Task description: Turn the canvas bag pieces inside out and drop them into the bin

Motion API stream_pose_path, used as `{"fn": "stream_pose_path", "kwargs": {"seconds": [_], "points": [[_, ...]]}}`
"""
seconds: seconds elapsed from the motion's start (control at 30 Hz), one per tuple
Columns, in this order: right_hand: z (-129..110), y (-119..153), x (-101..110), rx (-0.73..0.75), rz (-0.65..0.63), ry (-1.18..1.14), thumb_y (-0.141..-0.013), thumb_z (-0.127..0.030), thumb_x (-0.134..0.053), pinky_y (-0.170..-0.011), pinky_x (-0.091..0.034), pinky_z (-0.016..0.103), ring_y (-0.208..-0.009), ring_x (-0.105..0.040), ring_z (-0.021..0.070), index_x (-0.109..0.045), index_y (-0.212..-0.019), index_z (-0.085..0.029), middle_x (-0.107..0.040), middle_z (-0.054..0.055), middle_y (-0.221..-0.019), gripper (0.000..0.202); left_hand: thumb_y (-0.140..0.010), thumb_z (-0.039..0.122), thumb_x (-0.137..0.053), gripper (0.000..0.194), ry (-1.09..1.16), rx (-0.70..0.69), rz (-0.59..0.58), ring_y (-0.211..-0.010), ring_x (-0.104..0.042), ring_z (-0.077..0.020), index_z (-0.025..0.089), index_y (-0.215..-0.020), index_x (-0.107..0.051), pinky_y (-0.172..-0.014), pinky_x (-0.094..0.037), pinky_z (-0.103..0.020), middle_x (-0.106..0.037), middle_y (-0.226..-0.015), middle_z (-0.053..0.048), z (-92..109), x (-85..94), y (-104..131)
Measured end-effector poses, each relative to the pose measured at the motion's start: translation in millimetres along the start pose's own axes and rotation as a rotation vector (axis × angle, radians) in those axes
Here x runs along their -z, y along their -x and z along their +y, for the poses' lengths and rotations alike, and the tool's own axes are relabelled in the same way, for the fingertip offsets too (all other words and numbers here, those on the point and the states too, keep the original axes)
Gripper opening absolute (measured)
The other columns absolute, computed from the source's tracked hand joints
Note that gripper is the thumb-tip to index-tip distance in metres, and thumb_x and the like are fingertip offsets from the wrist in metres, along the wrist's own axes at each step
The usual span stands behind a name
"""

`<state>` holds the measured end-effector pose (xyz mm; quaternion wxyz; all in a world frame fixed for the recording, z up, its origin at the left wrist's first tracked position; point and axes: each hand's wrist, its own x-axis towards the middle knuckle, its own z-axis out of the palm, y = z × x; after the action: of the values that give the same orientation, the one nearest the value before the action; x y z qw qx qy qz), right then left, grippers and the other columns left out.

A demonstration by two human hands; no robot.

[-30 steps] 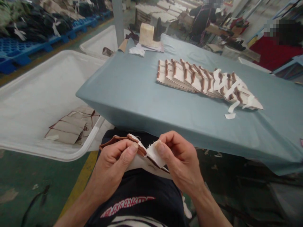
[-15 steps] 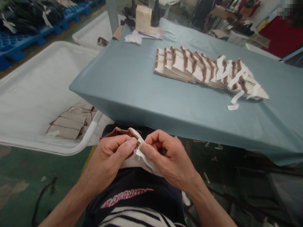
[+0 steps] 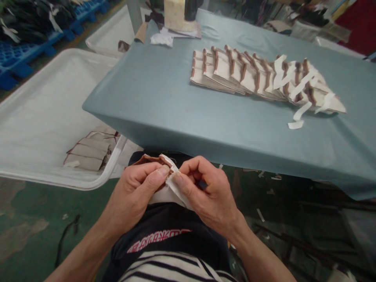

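Observation:
Over my lap, my left hand (image 3: 141, 192) pinches a cream fabric piece (image 3: 163, 197) by its brown-trimmed edge, thumb pressed on the trim. Close beside it, my right hand (image 3: 205, 192) is closed on a white strip (image 3: 168, 160) that runs along the same edge. The fingertips of both hands nearly meet. On the blue-covered table (image 3: 141, 105) lies an overlapping row of cream pieces with brown trim (image 3: 249, 76). Loose white strips (image 3: 302, 84) rest over its right end.
At the left stands a white bin (image 3: 38, 117) with folded cream pieces (image 3: 89, 152) in it. A yellowish block (image 3: 174, 15) and white scraps (image 3: 161, 39) are at the table's back. Blue pallets (image 3: 17, 58) hold dark items. Scraps litter the floor.
The view has shifted a little, so the table and its row of pieces sit higher in it. Both hands keep their grip, with only a slight shift at the fingertips.

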<state>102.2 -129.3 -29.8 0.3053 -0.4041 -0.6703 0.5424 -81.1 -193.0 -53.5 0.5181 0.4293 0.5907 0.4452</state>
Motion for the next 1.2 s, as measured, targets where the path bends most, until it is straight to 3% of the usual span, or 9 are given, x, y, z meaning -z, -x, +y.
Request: {"fn": "stream_pose_path", "kwargs": {"seconds": [0.23, 0.37, 0.5, 0.63, 0.77, 0.9, 1.07, 1.2], "points": [[8, -1, 7, -0.064, -0.085, -0.027, -0.100, -0.040, -0.069, -0.049, -0.034, 0.023, -0.052, -0.050, 0.0092, -0.063, -0.088, -0.023, -0.062, -0.006, -0.065, 0.021, -0.103, 0.052, -0.067, 0.048, 0.005, 0.024, -0.018, -0.060, -0.040, -0.0128, 0.019, -0.069, -0.061, -0.051, -0.032, -0.025, -0.050, -0.068, 0.001, 5, -3.5, -3], [11, -1, 9, -0.015, -0.029, 0.055, -0.099, -0.039, -0.068, -0.051, -0.035, 0.023, -0.054, -0.050, 0.0094, -0.063, -0.089, -0.024, -0.061, -0.006, -0.066, 0.019, -0.102, 0.056, -0.070, 0.051, 0.056, 0.046, -0.015, -0.059, -0.034, -0.0119, 0.018, -0.069, -0.064, -0.051, -0.028, -0.025, -0.045, -0.066, 0.003, 5, -5.4, -4], [16, 1, 7, 0.059, 0.034, 0.131, -0.101, -0.039, -0.065, -0.053, -0.034, 0.023, -0.053, -0.049, 0.0091, -0.063, -0.090, -0.024, -0.060, -0.006, -0.066, 0.019, -0.103, 0.063, -0.070, 0.053, 0.165, 0.087, -0.027, -0.063, -0.042, -0.0132, 0.017, -0.077, -0.073, -0.055, -0.035, -0.024, -0.054, -0.070, 0.001, 0, -5.9, -5], [22, 2, 8, 0.100, 0.025, 0.126, -0.102, -0.039, -0.064, -0.053, -0.035, 0.023, -0.052, -0.048, 0.0094, -0.063, -0.091, -0.024, -0.060, -0.006, -0.066, 0.019, -0.092, 0.050, -0.081, 0.035, 0.173, 0.099, -0.039, -0.062, -0.049, -0.0132, 0.017, -0.080, -0.078, -0.055, -0.038, -0.023, -0.062, -0.071, 0.000, 3, -8.0, -6], [25, 1, 8, 0.089, 0.024, 0.082, -0.101, -0.041, -0.066, -0.052, -0.036, 0.023, -0.052, -0.048, 0.0097, -0.063, -0.090, -0.024, -0.060, -0.006, -0.065, 0.021, -0.080, 0.037, -0.080, 0.020, 0.043, 0.051, 0.016, -0.059, -0.055, -0.0140, 0.018, -0.075, -0.076, -0.054, -0.044, -0.022, -0.067, -0.069, 0.000, 17, -15.7, -7], [28, 3, 5, 0.037, 0.014, -0.007, -0.099, -0.041, -0.070, -0.049, -0.035, 0.023, -0.051, -0.049, 0.0096, -0.063, -0.090, -0.024, -0.059, -0.007, -0.063, 0.021, -0.080, 0.035, -0.068, 0.020, -0.149, -0.054, 0.096, -0.055, -0.058, -0.0151, 0.019, -0.071, -0.076, -0.051, -0.045, -0.022, -0.069, -0.064, -0.001, 26, -24.0, -6], [29, 5, 2, 0.001, 0.002, -0.091, -0.098, -0.035, -0.067, -0.051, -0.043, 0.022, -0.053, -0.055, 0.0106, -0.063, -0.092, -0.023, -0.065, -0.005, -0.065, 0.014, -0.083, 0.029, -0.061, 0.021, -0.349, -0.202, 0.217, -0.050, -0.058, -0.0139, 0.021, -0.074, -0.078, -0.049, -0.043, -0.022, -0.069, -0.060, 0.003, 22, -27.8, -2], [27, 4, 3, -0.044, -0.012, -0.096, -0.094, -0.032, -0.067, -0.051, -0.041, 0.021, -0.053, -0.053, 0.0097, -0.061, -0.087, -0.023, -0.061, -0.006, -0.064, 0.012, -0.085, 0.024, -0.059, 0.022, -0.462, -0.284, 0.240, -0.050, -0.062, -0.0134, 0.022, -0.078, -0.080, -0.051, -0.044, -0.022, -0.072, -0.062, 0.005, 17, -25.9, 0]]}}
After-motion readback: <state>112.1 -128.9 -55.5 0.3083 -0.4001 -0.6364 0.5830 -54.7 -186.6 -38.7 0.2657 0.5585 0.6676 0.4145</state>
